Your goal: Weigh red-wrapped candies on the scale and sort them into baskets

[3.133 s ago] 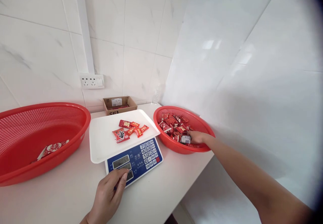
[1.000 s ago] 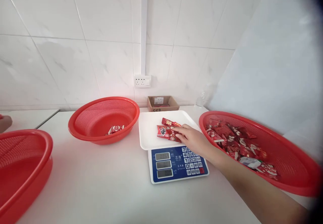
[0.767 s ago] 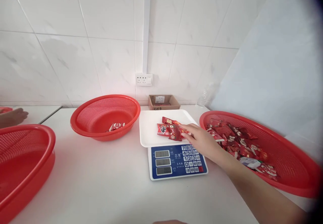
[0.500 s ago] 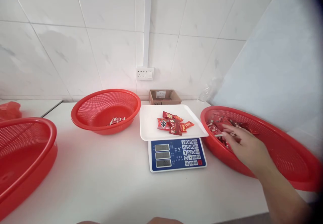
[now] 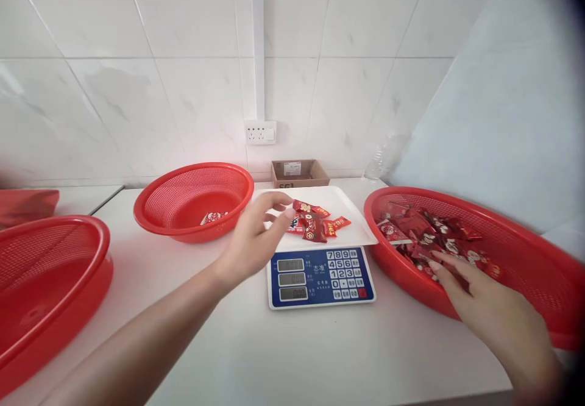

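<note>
A blue-faced digital scale [image 5: 320, 275] stands on the white counter, and its white tray [image 5: 354, 220] carries several red candy packets [image 5: 315, 223]. My left hand [image 5: 256, 241] hovers over the tray's left side, fingers apart and curved, fingertips almost at the packets, holding nothing. My right hand [image 5: 484, 305] reaches into the right red basket [image 5: 525, 272], fingers stretched flat onto the heap of red packets [image 5: 425, 232] inside. I cannot see anything gripped in it.
A middle red basket [image 5: 194, 199] holds one packet [image 5: 212, 217]. Another large red basket [image 5: 46, 284] sits at the left. A small cardboard box [image 5: 299, 173] and a wall socket [image 5: 260, 132] are behind the scale. The white wall closes in on the right.
My right hand left the scale tray and went into the right basket. My left arm came up from below, and its hand now hovers over the tray.
</note>
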Tool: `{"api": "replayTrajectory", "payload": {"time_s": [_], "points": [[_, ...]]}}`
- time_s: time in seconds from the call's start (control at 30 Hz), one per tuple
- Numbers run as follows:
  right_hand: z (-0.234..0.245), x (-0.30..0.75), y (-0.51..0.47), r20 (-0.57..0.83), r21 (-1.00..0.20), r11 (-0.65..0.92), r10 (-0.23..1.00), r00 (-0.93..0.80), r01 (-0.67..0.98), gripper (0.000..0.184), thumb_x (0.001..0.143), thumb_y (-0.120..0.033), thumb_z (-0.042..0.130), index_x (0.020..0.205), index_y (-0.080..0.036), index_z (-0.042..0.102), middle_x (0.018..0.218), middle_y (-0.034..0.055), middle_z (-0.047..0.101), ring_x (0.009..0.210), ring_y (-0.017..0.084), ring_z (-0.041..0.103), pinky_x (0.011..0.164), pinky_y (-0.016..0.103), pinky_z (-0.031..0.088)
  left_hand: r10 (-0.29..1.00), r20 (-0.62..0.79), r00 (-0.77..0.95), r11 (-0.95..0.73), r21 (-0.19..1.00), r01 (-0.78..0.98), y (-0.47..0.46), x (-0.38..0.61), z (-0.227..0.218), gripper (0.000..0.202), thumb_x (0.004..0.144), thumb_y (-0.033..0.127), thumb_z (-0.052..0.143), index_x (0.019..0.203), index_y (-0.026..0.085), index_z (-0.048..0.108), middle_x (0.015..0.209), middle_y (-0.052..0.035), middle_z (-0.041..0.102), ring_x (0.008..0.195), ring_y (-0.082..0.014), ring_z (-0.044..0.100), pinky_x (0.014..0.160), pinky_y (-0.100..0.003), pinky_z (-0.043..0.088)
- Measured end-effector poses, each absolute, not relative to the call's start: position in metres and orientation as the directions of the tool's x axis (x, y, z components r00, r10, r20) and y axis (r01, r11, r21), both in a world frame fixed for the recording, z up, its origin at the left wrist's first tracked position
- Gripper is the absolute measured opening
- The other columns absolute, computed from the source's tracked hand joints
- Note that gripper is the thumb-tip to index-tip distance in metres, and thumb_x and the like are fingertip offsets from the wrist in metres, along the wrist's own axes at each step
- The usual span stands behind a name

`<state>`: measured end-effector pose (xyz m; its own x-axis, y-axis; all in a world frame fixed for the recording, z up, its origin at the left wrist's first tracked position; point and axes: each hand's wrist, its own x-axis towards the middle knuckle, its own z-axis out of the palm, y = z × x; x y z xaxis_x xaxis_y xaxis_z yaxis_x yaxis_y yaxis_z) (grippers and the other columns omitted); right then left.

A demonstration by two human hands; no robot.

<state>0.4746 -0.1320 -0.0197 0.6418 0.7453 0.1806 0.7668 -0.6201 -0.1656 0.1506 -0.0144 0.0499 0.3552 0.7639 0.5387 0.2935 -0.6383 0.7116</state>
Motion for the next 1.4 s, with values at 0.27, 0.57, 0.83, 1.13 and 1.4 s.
{"api": "replayTrajectory", "payload": {"time_s": [0.27,0.57,0.83,1.13,1.4], "points": [[-0.023,0.484,-0.130,0.088,-0.272,-0.602,0.762,0.642,0.751,0.061,0.082,-0.068,0.022,0.117,-0.037,0.061,0.105,0.0048,0.069,0.072,0.031,0.066,0.058,0.043,0.052,0.622,0.166,0.765,-0.761,0.356,0.542,0.053,0.200,0.013,0.064,0.082,0.057,0.051,0.134,0.021,0.044,0.145,-0.0112,0.038,0.138,-0.0309,0.022,0.111,-0.048,0.023],[-0.025,0.485,-0.132,0.069,-0.306,-0.573,0.783,0.618,0.760,0.061,0.085,-0.066,0.021,0.120,-0.035,0.060,0.104,0.0072,0.069,0.073,0.031,0.067,0.055,0.042,0.052,0.596,-0.011,0.803,-0.775,0.254,0.578,0.068,0.207,0.023,0.078,0.067,0.070,0.058,0.125,0.019,0.050,0.153,-0.0140,0.023,0.142,-0.0347,0.004,0.112,-0.052,0.013],[-0.042,0.498,-0.133,0.113,-0.338,-0.519,0.806,0.581,0.785,0.059,0.085,-0.065,0.027,0.126,-0.034,0.056,0.098,0.0082,0.070,0.066,0.030,0.066,0.056,0.045,0.053,0.736,-0.048,0.676,-0.638,0.287,0.715,0.100,0.213,0.036,0.049,0.091,0.040,0.039,0.133,0.015,0.045,0.145,-0.0122,0.041,0.137,-0.0250,0.029,0.110,-0.038,0.024],[-0.037,0.495,-0.131,0.126,-0.347,-0.515,0.803,0.583,0.784,0.056,0.085,-0.064,0.027,0.122,-0.036,0.059,0.104,0.0073,0.068,0.072,0.032,0.066,0.062,0.048,0.052,0.797,-0.038,0.603,-0.531,0.433,0.729,0.133,0.238,0.027,0.033,0.069,0.028,0.069,0.100,0.018,0.067,0.112,-0.0079,0.067,0.106,-0.0259,0.060,0.090,-0.031,0.044],[-0.026,0.486,-0.134,0.074,-0.325,-0.559,0.789,0.610,0.763,0.061,0.083,-0.067,0.025,0.123,-0.035,0.058,0.107,0.0069,0.068,0.073,0.031,0.066,0.064,0.046,0.052,0.900,0.033,0.435,-0.304,0.763,0.570,0.130,0.219,0.039,0.018,0.074,0.020,0.063,0.091,0.017,0.058,0.082,-0.0047,0.067,0.076,-0.0168,0.065,0.069,-0.028,0.052]]}}
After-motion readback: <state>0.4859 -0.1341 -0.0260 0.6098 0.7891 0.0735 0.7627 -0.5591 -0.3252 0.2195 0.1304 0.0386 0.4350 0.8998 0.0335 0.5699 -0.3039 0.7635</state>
